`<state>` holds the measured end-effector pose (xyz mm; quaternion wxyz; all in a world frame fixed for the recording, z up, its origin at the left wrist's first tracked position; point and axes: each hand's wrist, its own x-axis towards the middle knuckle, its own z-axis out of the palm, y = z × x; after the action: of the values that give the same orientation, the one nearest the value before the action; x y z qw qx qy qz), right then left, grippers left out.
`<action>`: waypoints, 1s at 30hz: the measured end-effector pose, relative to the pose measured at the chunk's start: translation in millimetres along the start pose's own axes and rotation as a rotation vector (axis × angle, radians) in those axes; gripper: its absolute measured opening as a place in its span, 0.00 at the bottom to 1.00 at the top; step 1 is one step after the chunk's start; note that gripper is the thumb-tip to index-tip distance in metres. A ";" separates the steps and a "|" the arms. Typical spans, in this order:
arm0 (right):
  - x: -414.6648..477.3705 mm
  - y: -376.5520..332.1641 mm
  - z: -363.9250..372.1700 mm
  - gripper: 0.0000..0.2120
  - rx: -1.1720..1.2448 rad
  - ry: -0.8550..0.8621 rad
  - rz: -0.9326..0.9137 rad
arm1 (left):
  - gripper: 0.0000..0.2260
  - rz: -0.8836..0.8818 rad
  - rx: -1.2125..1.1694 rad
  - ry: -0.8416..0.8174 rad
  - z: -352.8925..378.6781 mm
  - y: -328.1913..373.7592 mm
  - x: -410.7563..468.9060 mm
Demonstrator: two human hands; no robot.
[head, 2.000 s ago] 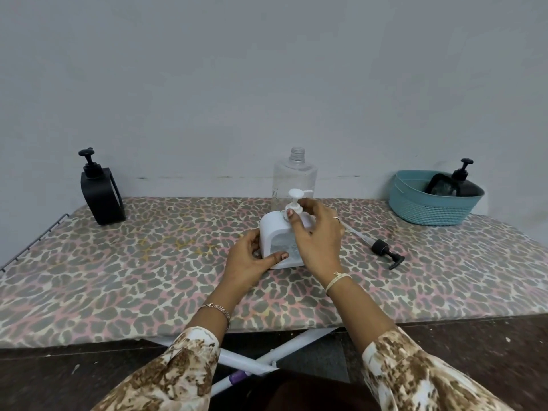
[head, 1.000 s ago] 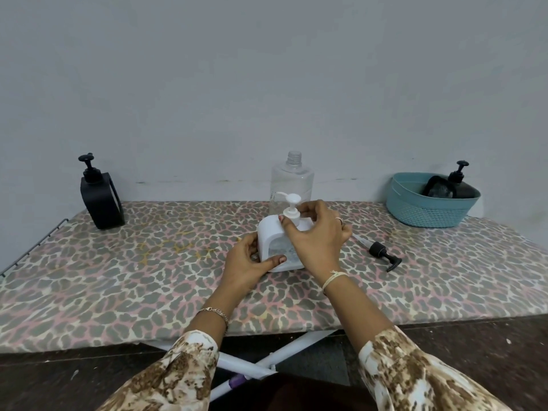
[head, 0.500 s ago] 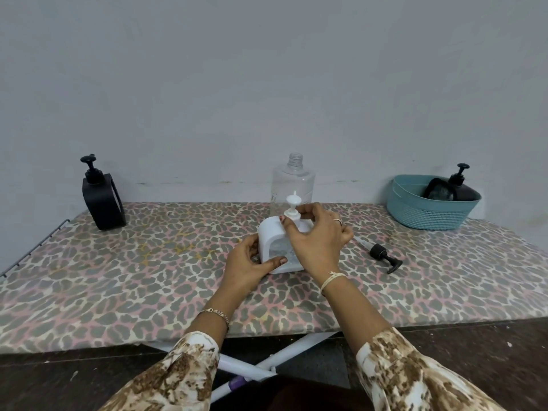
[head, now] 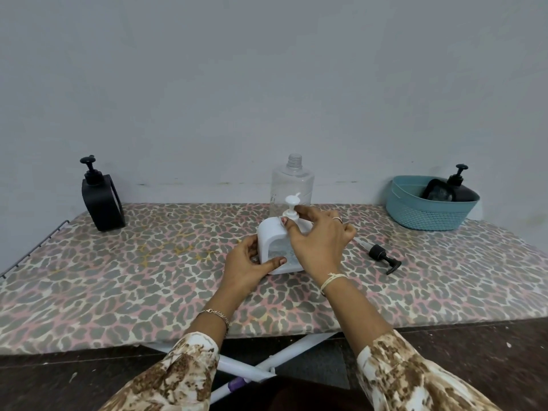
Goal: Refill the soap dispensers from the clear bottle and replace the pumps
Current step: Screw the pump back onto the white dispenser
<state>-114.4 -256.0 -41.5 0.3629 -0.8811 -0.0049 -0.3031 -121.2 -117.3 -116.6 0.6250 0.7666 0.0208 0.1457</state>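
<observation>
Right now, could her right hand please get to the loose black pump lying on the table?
Probably yes: the black pump lies in the open just beside her right hand, nothing between them, though that hand is busy on the white dispenser's pump.

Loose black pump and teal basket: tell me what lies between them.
Nothing. In the head view, the stretch from the loose black pump to the teal basket is bare leopard-print cover.
</observation>
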 end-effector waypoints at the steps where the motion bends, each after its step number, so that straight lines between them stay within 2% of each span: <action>1: -1.6 -1.4 0.8 0.14 -0.019 0.022 0.002 | 0.26 -0.001 0.003 0.001 -0.2 -0.5 0.3; 5: -2.4 0.0 1.1 0.14 -0.028 0.018 -0.015 | 0.26 -0.003 0.003 -0.004 -0.3 -0.3 0.1; 10: 2.5 5.1 -1.4 0.13 0.035 -0.176 -0.096 | 0.26 -0.002 0.014 -0.012 -1.1 -0.1 0.0; 12: 3.5 5.1 -1.1 0.13 0.019 -0.205 -0.139 | 0.27 -0.004 0.018 -0.010 -1.0 -0.4 0.6; 19: 4.4 0.6 -1.8 0.11 -0.118 -0.082 -0.136 | 0.29 -0.009 0.048 0.010 0.1 1.0 1.1; 25: -0.7 -2.3 2.0 0.12 -0.170 -0.036 -0.087 | 0.27 0.024 0.092 0.035 1.0 3.0 -0.7; 27: 0.0 0.6 2.5 0.13 -0.133 -0.059 -0.080 | 0.26 0.019 0.083 0.032 0.9 3.8 -1.4; 30: 7.8 14.9 2.1 0.15 0.113 -0.206 -0.045 | 0.26 0.005 0.061 0.019 0.1 4.1 -2.6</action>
<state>-103.5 -267.3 -47.9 0.4026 -0.8855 -0.0790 -0.2181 -124.4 -118.8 -113.2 0.6006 0.7841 0.0293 0.1538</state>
